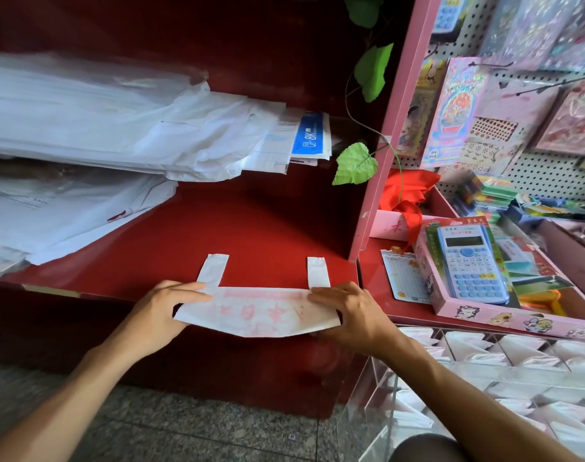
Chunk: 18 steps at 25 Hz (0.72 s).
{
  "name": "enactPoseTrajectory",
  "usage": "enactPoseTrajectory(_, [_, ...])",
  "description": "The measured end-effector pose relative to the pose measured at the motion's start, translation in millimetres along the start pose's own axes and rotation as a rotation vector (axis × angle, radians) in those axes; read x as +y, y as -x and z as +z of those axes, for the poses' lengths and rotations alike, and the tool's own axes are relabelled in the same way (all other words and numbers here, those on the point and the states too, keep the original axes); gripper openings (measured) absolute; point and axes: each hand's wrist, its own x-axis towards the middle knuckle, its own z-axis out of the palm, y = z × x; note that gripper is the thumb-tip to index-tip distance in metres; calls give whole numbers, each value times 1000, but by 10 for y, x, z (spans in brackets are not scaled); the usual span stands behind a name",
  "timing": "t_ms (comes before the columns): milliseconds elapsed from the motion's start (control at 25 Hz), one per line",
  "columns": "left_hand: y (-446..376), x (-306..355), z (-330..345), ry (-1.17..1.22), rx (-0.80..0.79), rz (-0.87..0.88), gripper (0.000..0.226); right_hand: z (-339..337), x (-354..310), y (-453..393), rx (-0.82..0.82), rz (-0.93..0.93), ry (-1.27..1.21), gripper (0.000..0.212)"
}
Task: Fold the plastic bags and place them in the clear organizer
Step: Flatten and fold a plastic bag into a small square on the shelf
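We hold a white plastic bag with faded pink print point(257, 311), folded into a flat strip, on the front edge of the dark red shelf point(251, 228). Left hand point(164, 306) grips the strip's left end, fingers on top, thumb tucked under. Right hand point(346, 311) pinches the right end, fingers curled over it. Both handle loops lie flat, pointing away from us. Clear acrylic organizer with compartments point(484, 371) sits lower right, already holding folded white bags. A blue calculator in a pink box point(471, 261) stands beside it.
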Motion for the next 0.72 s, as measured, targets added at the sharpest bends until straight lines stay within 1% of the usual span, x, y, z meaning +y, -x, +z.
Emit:
enactPoseTrajectory(40, [5,-6,-11,30,17,-31,77,11,46,3,52,-15,-64,57])
enactPoseTrajectory(80, [16,0,-24,54,40,-50,79,13,72,3,74,-16,-99,49])
enactPoseTrajectory(200, [31,83,-88,107,66,-98,70,14,110,-18,88,50,-168,35])
enactPoseTrajectory(240, [27,123,-109,141,76,-112,65,-8,101,-30,108,88,-219,31])
enactPoseTrajectory(320, [7,202,-162,260,89,-167,45,-67,42,-57,135,168,-350,20])
enactPoseTrajectory(440, [-54,322,-170,430,134,-337,19,-76,-25,-139,182,298,-561,17])
enactPoseTrajectory(480, [-77,339,-139,448,156,-393,15,-61,-33,-178,216,355,-570,10])
enactPoseTrajectory(520, [-96,361,-122,441,168,-443,18,-43,-38,-218,242,426,-564,12])
enactPoseTrajectory(600, [-117,365,-130,433,129,-481,29,-18,-32,-269,256,550,-512,38])
enactPoseTrajectory(640, [-116,345,-152,427,63,-453,34,-11,-8,-291,241,561,-489,44])
enactPoseTrajectory(720, [-91,298,-217,336,-116,-324,40,-32,25,-279,114,500,-458,45])
